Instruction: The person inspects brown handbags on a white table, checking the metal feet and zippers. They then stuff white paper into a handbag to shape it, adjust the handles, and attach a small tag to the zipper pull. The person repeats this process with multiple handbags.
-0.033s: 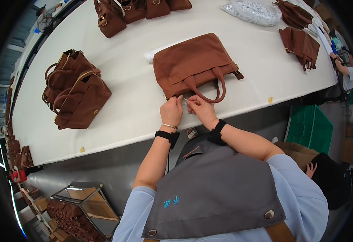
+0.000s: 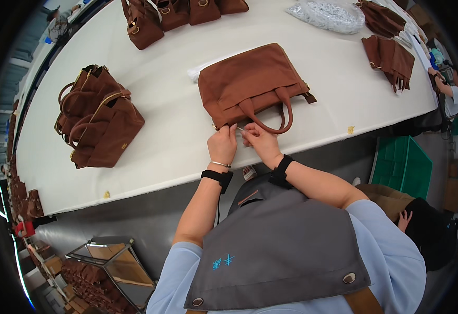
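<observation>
A brown handbag (image 2: pixel 250 78) with two rounded handles lies flat on the white table, its handles and top edge toward me. My left hand (image 2: pixel 222 145) is closed in a pinch on the bag's near left edge, left of the handles. Close beside it, my right hand (image 2: pixel 262 144) is also pinched, just below the nearer handle. A thin pale sliver shows at its fingertips, too small to name. Both wrists wear black bands. Something white (image 2: pixel 193 74) sticks out from behind the bag's left side.
Several brown handbags (image 2: pixel 101 120) stand together at the left, and more (image 2: pixel 190 13) along the far edge. A clear plastic bag (image 2: pixel 327 15) and another brown bag (image 2: pixel 394 57) lie at the right. Beyond the table (image 2: pixel 171 131) are a green crate (image 2: pixel 401 167) and other people.
</observation>
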### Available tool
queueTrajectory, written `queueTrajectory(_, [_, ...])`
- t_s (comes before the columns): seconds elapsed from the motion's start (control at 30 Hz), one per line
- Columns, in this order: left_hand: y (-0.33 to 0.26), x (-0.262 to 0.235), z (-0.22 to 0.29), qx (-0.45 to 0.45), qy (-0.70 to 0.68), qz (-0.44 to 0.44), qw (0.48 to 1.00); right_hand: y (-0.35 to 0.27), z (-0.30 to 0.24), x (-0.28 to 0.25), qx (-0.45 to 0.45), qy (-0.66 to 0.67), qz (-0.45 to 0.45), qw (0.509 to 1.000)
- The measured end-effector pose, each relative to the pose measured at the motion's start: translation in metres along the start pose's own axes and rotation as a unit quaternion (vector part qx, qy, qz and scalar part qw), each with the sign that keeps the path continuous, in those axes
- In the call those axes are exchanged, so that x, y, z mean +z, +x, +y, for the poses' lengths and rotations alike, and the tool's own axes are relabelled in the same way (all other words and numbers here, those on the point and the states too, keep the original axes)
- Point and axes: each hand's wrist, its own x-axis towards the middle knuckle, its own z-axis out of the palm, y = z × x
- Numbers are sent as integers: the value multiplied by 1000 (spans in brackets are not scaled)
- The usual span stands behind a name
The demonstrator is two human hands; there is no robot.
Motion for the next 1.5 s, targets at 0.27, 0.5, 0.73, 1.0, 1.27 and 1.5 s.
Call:
queueTrajectory(0.27, [-1, -1, -1, 2, -16, -4, 1000, 4, 0, 13, -114, -226, 101, 962])
queueTrajectory(0.5, [0, -3, 1, 15, -35, -5, 999, 6, -2, 14, -276, -312, 115, 902])
queueTrajectory(0.73, [1, -1, -4, 26, -13, -7, 1000, 6, -13, 16, -317, -389, 94, 860])
queueTrajectory(1.0, [1, -2, -5, 28, -14, -8, 999, 10, -14, 21, -275, -429, 66, 858])
queueTrajectory(1.27, [1, -5, -7, 41, -16, -10, 999, 14, -14, 28, -255, -416, 85, 869])
queueTrajectory(1.5, [3, -7, -3, 20, 5, -6, 1000, 8, -15, 22, -285, -413, 90, 860])
